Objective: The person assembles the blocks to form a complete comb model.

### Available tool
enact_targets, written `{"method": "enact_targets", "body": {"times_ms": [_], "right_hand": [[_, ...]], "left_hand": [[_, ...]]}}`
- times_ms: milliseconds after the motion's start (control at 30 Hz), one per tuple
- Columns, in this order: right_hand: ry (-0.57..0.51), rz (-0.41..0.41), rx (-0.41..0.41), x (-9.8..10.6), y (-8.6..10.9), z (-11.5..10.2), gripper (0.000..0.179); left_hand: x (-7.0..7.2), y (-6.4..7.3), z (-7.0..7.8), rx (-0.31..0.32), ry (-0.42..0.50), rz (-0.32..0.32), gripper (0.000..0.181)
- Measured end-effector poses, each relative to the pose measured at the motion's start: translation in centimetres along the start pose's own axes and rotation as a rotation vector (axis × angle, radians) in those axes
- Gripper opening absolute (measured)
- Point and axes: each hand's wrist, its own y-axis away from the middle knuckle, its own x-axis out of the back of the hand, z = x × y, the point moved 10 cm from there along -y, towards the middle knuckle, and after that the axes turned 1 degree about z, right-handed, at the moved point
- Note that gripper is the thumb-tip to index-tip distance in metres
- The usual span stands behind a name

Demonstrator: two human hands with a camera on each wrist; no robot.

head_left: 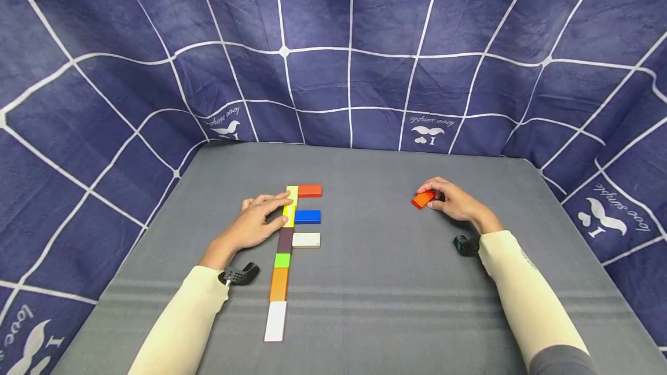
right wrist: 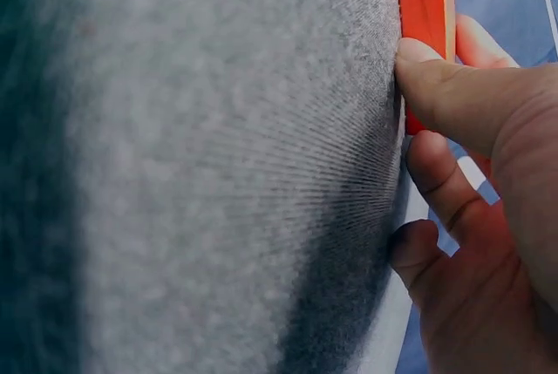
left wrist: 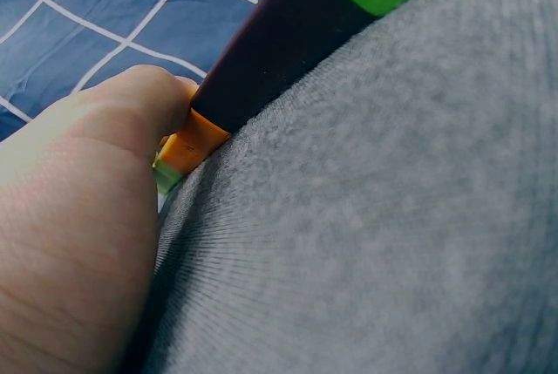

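On the left, a column of coloured blocks lies end to end on the grey cloth. My left hand (head_left: 255,221) rests against its far part, with fingertips on the pale yellow-green block (head_left: 293,193) and thumb tip by the yellow block (head_left: 289,217). The left wrist view shows the thumb (left wrist: 139,104) next to a yellow-orange block (left wrist: 197,140), with the dark brown block (left wrist: 275,47) beyond it. Across the table, my right hand (head_left: 452,200) pinches an orange-red block (head_left: 422,199) between thumb and fingers. That block (right wrist: 425,8) appears close to the cloth in the right wrist view.
Nearer in the column lie a dark brown block (head_left: 285,241), a green block (head_left: 282,260), an orange block (head_left: 278,284) and a white block (head_left: 275,321). A red block (head_left: 310,191), a blue block (head_left: 308,217) and a cream block (head_left: 306,240) stick out rightward. Blue checked cloth (head_left: 323,80) surrounds the table.
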Motion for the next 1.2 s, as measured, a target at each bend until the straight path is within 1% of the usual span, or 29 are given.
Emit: {"method": "enact_targets", "body": {"times_ms": [200,367,533,600,800,1033,1133,1200], "right_hand": [[0.044,0.039,-0.034,0.4,0.3,0.5,0.032],[0.046,0.088,-0.006,0.8,0.7,-0.1,0.032],[0.055,0.109,0.004,0.8,1.1,-0.9,0.032],[0.055,0.116,-0.006,0.7,1.3,-1.3,0.032],[0.05,0.139,0.004,0.4,1.7,-3.5,0.034],[0.119,0.256,0.004,0.9,1.8,-6.8,0.035],[0.132,0.296,0.021,0.7,1.7,-8.5,0.036],[0.123,0.314,0.026,0.3,1.6,-9.5,0.036]], "left_hand": [[0.1,-0.2,0.2,-0.009,0.0,0.008,0.049],[0.3,-0.2,0.5,-0.015,0.002,0.008,0.049],[0.4,0.0,0.3,-0.011,0.011,0.005,0.049],[0.4,0.0,0.3,-0.012,0.014,0.004,0.049],[0.5,0.3,0.0,-0.01,0.005,0.002,0.049],[0.5,0.2,0.0,-0.013,0.006,0.006,0.049],[0.5,0.1,0.1,-0.008,0.015,-0.001,0.049],[0.6,0.1,0.1,-0.01,0.015,0.003,0.049]]}}
